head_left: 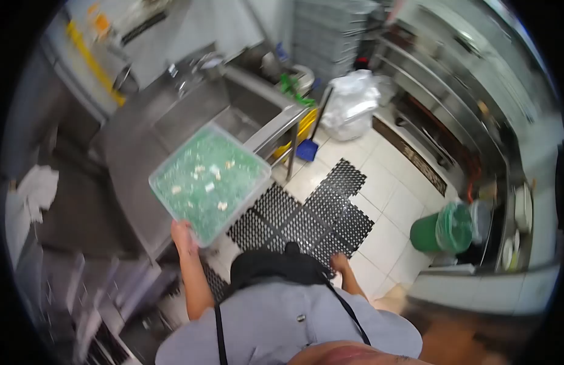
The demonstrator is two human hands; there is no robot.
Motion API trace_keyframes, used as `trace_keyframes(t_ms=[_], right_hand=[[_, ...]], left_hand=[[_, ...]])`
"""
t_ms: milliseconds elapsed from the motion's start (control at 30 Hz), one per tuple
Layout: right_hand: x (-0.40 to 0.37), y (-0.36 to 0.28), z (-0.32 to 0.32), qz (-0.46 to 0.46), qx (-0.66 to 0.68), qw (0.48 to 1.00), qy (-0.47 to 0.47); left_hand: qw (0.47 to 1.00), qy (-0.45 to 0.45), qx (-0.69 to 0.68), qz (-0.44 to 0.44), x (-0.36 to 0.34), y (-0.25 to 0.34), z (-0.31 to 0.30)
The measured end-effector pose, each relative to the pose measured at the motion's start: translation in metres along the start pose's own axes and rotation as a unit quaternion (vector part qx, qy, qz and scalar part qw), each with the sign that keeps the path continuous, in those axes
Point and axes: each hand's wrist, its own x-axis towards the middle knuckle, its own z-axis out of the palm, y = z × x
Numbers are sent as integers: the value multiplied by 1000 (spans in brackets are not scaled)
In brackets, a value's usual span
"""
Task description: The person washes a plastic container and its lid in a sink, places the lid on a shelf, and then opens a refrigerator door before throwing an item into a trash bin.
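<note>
The left hand (pixel 182 236) grips the near edge of a wide plastic tub (pixel 250 196), which reaches ahead of it toward the sink (pixel 277 126); it is probably stiff, slippery if wet, steadiest held by opposite rims. Rightward, the right hand (pixel 339 263) hangs apart, its grasp unclear.

One head-worn view, wide and round, dark at the corners; faces forward and down from above my left fingers (pixel 181 226) and right fingers (pixel 338 260), both near. Beyond them, its field reaches the sink (pixel 276 129) and floor mats (pixel 303 225).
</note>
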Motion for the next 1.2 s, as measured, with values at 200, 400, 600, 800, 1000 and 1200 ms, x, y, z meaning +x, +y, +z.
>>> trace_keyframes(t_ms=[200, 400, 600, 800, 1000, 1200], right_hand=[[242, -170, -245, -124, 194, 940, 253], [375, -332, -424, -371, 206, 892, 158], [511, -505, -427, -505, -14, 860, 69], [637, -657, -435, -454, -108, 881, 80], [637, -682, -397, -460, -196, 842, 202], [631, -680, -378, -439, -337, 780, 291]], left_hand=[[982, 123, -45, 133, -2, -26, -93], [954, 264, -54, 132, -35, -4, -9], [931, 323, -48, 161, -23, 9, 20], [920, 359, 52, 149, -23, 44, 65], [925, 362, 57, 103, 8, 17, 119], [951, 300, 66, 47, 80, 8, 164]])
